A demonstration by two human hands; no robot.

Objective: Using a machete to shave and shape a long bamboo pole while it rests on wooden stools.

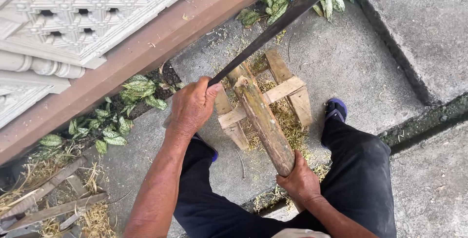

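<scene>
gripping a long dark blade (273, 26), the left hand (191, 107) sets it near the stick (265, 126) top; right hand (301, 182) clasps the stick's lower end over the wooden frame (292, 89). a glancing blade could slide toward those fingers.

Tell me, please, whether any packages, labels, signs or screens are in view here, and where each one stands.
None are in view: no package, label, sign or screen.
What shows instead: the left hand grips a long dark blade; the right hand holds a brown-green stalk propped on a pale wooden stand on the concrete ground, beside a carved white panel.
</scene>
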